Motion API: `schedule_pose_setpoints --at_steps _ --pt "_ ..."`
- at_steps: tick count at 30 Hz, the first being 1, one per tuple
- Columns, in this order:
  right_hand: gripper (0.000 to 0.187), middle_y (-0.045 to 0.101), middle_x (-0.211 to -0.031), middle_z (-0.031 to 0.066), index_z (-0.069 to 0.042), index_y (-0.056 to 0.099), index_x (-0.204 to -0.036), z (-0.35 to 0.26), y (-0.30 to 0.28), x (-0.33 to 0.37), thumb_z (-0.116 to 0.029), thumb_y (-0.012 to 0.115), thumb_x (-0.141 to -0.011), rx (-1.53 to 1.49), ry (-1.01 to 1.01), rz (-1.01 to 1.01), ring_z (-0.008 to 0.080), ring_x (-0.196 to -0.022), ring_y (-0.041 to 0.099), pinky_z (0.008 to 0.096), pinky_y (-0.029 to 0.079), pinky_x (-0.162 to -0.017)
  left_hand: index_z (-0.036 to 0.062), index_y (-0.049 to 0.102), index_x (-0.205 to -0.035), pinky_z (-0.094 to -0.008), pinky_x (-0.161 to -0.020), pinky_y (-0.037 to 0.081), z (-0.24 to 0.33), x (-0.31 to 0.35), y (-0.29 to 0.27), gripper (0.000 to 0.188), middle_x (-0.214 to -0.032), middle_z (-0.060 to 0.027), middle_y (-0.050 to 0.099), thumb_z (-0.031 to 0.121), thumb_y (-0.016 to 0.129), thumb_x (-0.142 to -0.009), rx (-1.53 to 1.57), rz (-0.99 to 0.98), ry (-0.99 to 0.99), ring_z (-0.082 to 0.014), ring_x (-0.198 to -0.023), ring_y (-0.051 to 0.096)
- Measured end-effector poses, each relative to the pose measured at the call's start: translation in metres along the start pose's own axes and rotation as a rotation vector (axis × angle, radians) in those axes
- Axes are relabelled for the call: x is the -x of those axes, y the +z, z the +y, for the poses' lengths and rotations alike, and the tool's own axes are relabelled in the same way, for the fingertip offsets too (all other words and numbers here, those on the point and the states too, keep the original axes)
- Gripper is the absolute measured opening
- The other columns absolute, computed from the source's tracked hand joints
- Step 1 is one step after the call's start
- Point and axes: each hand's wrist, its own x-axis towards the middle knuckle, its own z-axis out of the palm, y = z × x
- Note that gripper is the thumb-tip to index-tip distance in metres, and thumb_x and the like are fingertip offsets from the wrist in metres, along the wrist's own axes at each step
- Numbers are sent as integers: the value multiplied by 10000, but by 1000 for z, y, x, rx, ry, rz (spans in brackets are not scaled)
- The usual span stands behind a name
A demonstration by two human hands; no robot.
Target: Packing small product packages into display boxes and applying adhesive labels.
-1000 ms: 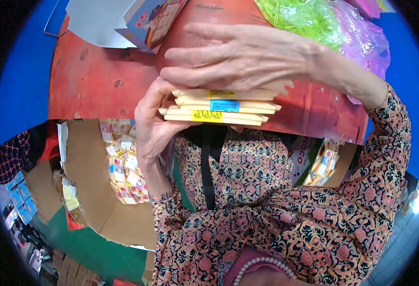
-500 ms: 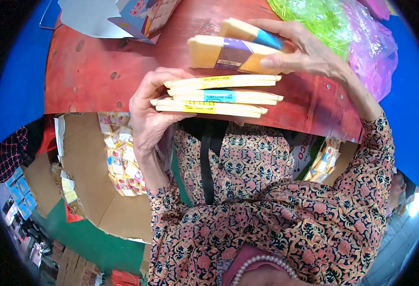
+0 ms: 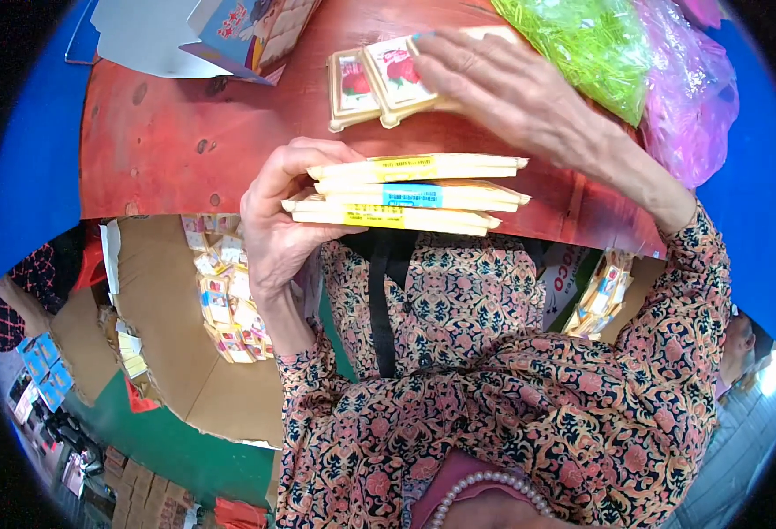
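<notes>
Stack of three flat cream packs [image 3: 406,192] runs rightward from the left hand [image 3: 287,198], long axis roughly parallel to the table's near edge, just above that edge; thumb and fingers pinch its left end. Fruit-label packs [image 3: 353,84] lie on the red table [image 3: 159,150] beyond the stack, farther from the near edge, right hand [image 3: 529,101] nearer, its fingers extended over their right part; thumb hidden, can't tell if it grips. Cardboard carton [image 3: 159,309] below the table's near-left corner holds loose packs [image 3: 229,309]; right-hand carton [image 3: 639,309] holds more.
</notes>
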Motion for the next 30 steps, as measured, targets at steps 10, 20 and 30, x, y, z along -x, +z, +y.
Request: schedule_pose_setpoints --at_steps 10,20,30 --pt "603 404 -1319 173 -51 408 -1309 20 1 -7 -296 627 -805 -556 346 -114 312 -1204 417 389 334 -1019 5 559 -956 -296 -820 481 2 -1 0 422 -989 -110 604 13 782 -598 -32 -36 22 -190 -939 591" --pt "819 511 -1135 203 0 463 -1218 10 -16 -28 -452 751 -600 -583 468 -498 354 -1080 482 415 387 -918 4 547 -1011 -285 -847 469 -3 -1 5 475 -1024 -105 587 -31 769 -593 15 24 21 -172 -948 575" --pt "615 594 -935 186 64 493 -1100 0 -16 -40 -277 763 -666 -888 570 -538 268 -894 573 359 439 -800 23 557 -1008 -312 -908 410 1 1 8 511 -1086 -85 538 65 808 -564 -202 126 24 -185 -1044 496"
